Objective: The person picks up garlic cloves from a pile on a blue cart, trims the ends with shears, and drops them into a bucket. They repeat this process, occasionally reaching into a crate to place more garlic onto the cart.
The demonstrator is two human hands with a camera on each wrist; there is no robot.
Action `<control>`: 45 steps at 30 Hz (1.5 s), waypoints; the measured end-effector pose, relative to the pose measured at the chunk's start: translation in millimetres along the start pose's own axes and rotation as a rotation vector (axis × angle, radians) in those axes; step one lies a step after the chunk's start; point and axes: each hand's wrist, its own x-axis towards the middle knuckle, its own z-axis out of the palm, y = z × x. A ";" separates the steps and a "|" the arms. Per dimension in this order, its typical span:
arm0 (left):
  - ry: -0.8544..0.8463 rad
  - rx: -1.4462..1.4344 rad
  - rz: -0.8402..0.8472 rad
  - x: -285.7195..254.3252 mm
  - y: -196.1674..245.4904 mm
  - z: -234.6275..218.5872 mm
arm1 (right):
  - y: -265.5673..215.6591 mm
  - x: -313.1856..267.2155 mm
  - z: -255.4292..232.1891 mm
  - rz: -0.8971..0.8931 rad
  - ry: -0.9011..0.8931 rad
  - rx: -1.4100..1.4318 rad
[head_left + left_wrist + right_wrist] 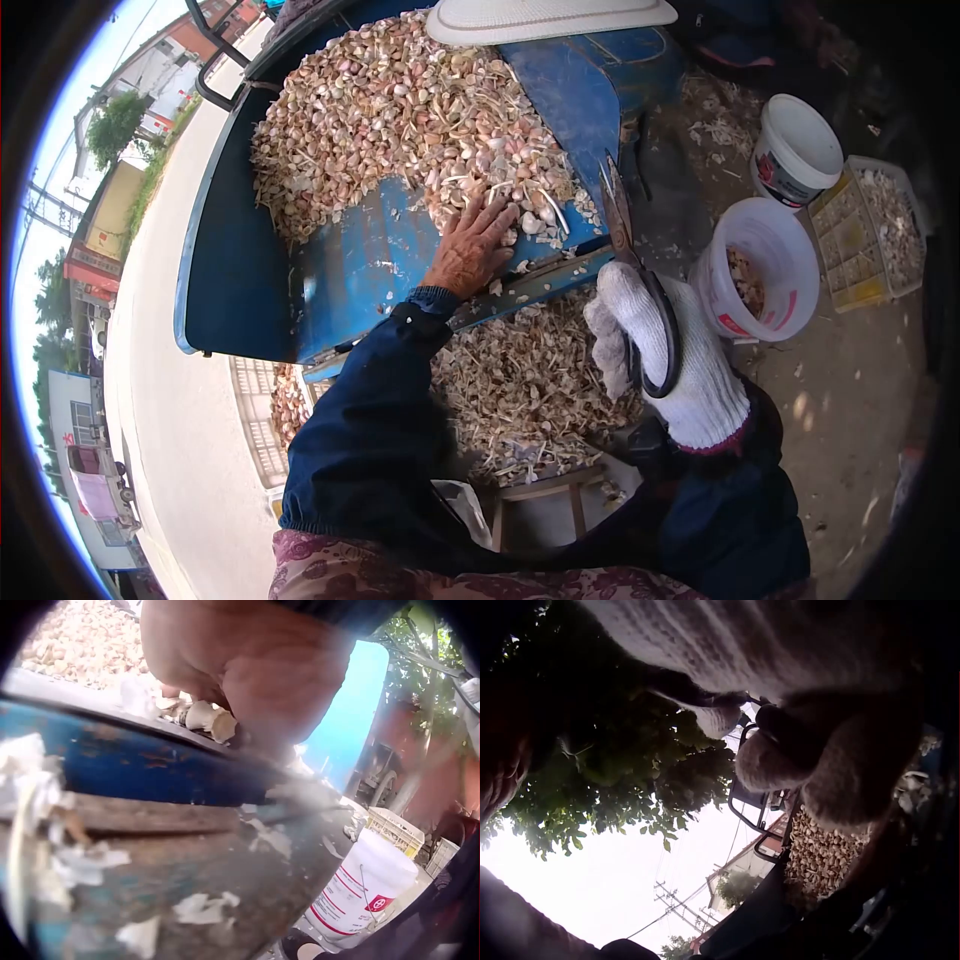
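Garlic cloves and bulbs (400, 110) are heaped in a blue metal bed (335, 270). My bare left hand (468, 248) rests on the heap's near edge, fingers spread, close to the bed's lip. In the left wrist view, a cut garlic piece (214, 722) shows beside the hand. A white knitted glove covers my right hand (665, 350), which grips a pair of scissors (617, 215) by its black handles, blades pointing up and away. The right wrist view shows the curled gloved fingers (840, 772) from below, in shadow.
Dry stalks and skins (540, 390) are piled below the bed's lip. On the right stand a translucent bucket (712, 265) with scraps inside, a white bucket (805, 140) and a yellow crate (850, 235). A pale hat (550, 22) lies across the bed's far corner.
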 end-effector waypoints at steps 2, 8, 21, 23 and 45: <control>-0.031 0.004 -0.032 -19.1 -16.4 -6.5 | -0.1 -0.5 1.6 -0.007 -0.003 -0.033; -0.032 -0.224 -0.127 -65.5 -54.6 -27.9 | 5.2 2.0 10.4 0.012 0.033 0.035; 0.382 -0.319 -0.446 -49.1 -3.7 -25.2 | 11.4 9.7 18.3 0.039 -0.034 -0.220; 0.280 0.018 -0.467 -38.4 -6.0 -7.2 | 11.4 11.0 20.5 0.044 -0.003 -0.246; 0.296 -1.985 -0.653 -104.5 28.9 -72.3 | 80.4 27.9 38.6 -0.458 0.000 -1.301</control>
